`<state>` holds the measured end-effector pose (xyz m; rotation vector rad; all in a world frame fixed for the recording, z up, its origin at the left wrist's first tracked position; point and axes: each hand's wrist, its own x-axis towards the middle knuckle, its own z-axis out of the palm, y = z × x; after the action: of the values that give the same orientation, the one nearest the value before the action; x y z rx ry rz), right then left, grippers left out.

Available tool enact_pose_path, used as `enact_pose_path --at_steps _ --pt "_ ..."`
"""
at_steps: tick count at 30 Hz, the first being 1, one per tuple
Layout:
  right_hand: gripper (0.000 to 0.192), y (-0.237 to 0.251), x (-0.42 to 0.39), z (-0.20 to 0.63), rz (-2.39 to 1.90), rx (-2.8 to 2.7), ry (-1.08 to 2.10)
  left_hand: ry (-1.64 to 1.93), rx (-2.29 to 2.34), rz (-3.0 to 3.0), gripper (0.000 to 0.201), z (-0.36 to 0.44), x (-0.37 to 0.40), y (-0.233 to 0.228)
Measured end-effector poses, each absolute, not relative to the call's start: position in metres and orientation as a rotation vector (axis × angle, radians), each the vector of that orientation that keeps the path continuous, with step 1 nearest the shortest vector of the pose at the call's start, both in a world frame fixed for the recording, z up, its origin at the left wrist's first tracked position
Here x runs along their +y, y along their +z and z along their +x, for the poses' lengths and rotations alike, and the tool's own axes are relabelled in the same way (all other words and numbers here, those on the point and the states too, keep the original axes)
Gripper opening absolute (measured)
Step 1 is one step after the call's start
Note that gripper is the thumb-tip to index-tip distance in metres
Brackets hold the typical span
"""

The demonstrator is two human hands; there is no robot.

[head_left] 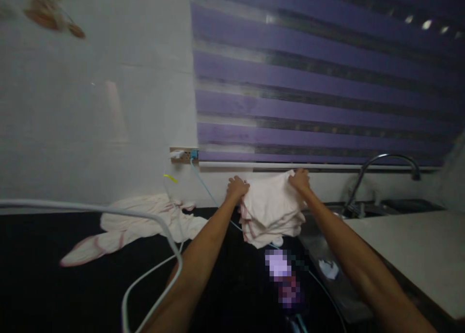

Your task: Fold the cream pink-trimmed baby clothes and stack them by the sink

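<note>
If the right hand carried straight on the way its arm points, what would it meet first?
Probably the wall strip just below the purple blind. The right hand grips the top edge of the folded cloth and points away towards it; depth is unclear.

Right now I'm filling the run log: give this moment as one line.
left hand: grips folded cloth | right hand: grips same cloth | cloth: held up over dark counter | nearby: faucet, pink garment

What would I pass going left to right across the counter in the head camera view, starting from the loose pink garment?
Loose pink garment → left hand → folded pale cloth gripped by both hands → right hand → curved faucet over the sink → light countertop.
</note>
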<state>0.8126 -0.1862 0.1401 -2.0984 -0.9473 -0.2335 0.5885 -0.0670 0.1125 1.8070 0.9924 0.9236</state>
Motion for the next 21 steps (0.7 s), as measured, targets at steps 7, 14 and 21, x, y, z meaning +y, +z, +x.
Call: enact_pose_path --at_steps 7,14,21 --pt "0.059 0.022 -0.146 0.780 -2.448 -1.577 -0.177 0.845 0.885 2.162 0.042 0.586 -0.101 0.016" --pt "0.065 0.000 -0.133 0.791 -2.547 -1.626 -0.172 0.620 1.049 2.477 0.041 0.432 -0.131 -0.082" --pt "0.066 -0.010 -0.131 0.796 -2.543 -1.629 -0.240 0.479 1.636 2.577 0.065 0.347 -0.123 -0.102"
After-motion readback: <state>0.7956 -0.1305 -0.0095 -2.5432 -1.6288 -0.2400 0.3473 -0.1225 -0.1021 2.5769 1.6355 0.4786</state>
